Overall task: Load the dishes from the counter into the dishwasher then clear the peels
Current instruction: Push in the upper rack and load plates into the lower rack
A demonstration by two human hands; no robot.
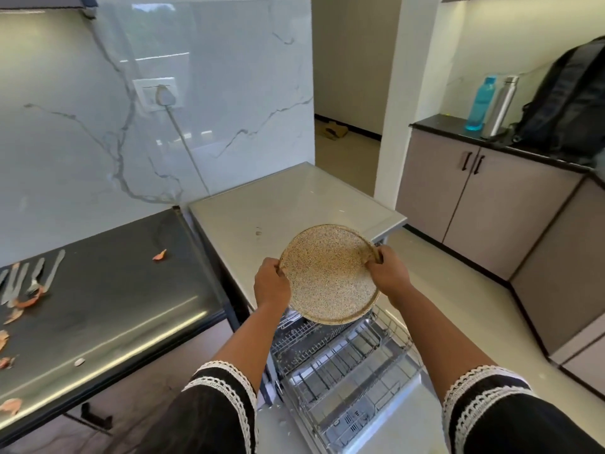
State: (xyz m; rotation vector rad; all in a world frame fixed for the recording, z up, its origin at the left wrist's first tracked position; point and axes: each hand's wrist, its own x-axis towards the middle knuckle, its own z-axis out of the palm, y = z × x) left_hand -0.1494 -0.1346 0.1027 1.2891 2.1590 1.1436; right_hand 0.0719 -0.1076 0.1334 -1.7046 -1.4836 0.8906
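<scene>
A round speckled beige plate (327, 273) is held tilted above the dishwasher, its face toward me. My left hand (271, 285) grips its left rim and my right hand (386, 273) grips its upper right rim. Below the plate the dishwasher's wire racks (343, 365) are pulled out over the open door. On the dark counter (114, 306) to the left lie several pieces of cutlery (29, 276) and scattered orange peels (159, 255), some at the left edge (9, 404).
The dishwasher's pale top (278, 204) stands beside the counter, against a marble wall with a socket and cord (163, 96). At the right, cabinets (484, 198) carry a blue bottle (479, 104), a steel bottle (499, 108) and a dark backpack (569, 103).
</scene>
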